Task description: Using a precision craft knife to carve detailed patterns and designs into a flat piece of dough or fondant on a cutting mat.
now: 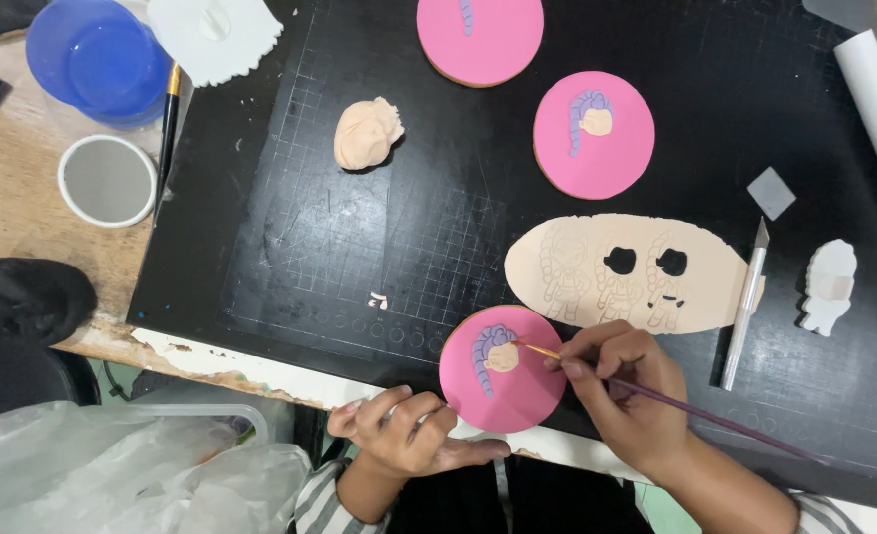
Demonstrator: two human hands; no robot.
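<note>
Two hands work at the cutting mat's point(260, 247) near edge: the left hand point(404, 435), loosely curled and empty, steadies the pink fondant-topped cookie point(503, 371), probably soft-faced and best held by its rim, while the right hand point(626, 391) pinches a fine paintbrush point(676, 400) touching the figure's face.

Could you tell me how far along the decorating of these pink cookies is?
The upper-right cookie already has a face and purple braid. The right hand brushes the face on the near cookie, which the left hand steadies. The top cookie shows only a braid; bodies remain uncut in the rolled sheet.
</note>
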